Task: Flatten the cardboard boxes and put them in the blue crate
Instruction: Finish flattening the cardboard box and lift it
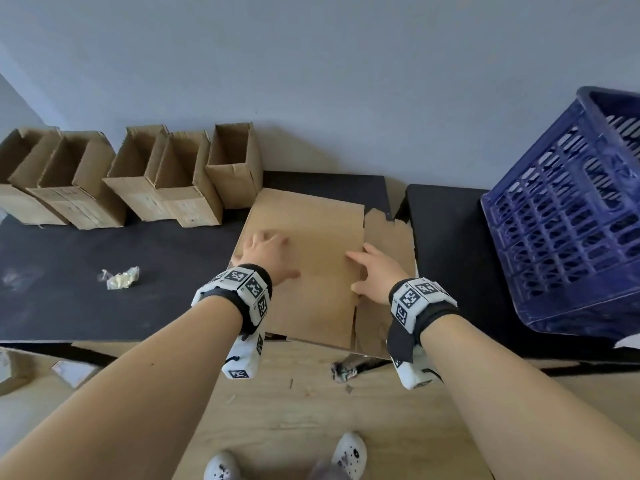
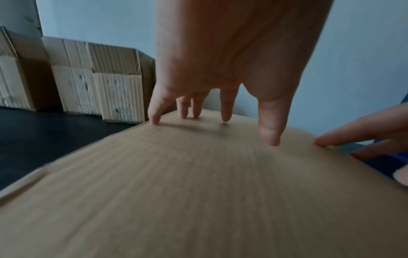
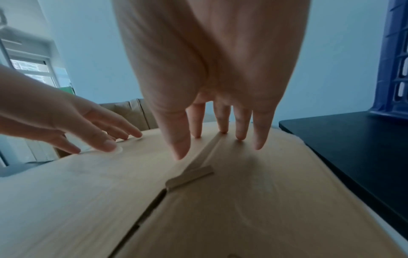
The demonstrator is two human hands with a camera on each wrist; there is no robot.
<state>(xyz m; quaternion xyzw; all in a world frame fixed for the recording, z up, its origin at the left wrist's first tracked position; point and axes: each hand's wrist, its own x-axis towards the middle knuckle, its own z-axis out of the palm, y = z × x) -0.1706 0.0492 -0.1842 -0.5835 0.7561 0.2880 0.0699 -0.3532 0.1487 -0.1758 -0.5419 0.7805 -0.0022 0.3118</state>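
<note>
1. We read no brand or wording; faint print on the fronts of the upright cardboard boxes (image 1: 114,174) is too blurred, and the white wrist bands (image 1: 242,289) carry only black square code markers.
2. We see a black table top (image 1: 69,271) against a pale blue-grey wall (image 1: 311,81), with wooden floor (image 1: 294,410) below and a crumpled scrap (image 1: 121,278) lying on the table.
3. The boxes stand open-topped in a row at the back left; what they hold we cannot tell.
4. The blue crate (image 1: 568,220) sits tilted at the right; its inside is hidden.
5. The flattened box (image 1: 311,237) lies on the table between the row and the crate.
6. Our left hand (image 1: 268,251) and right hand (image 1: 375,271) both press on it with straight, spread fingers.
</note>
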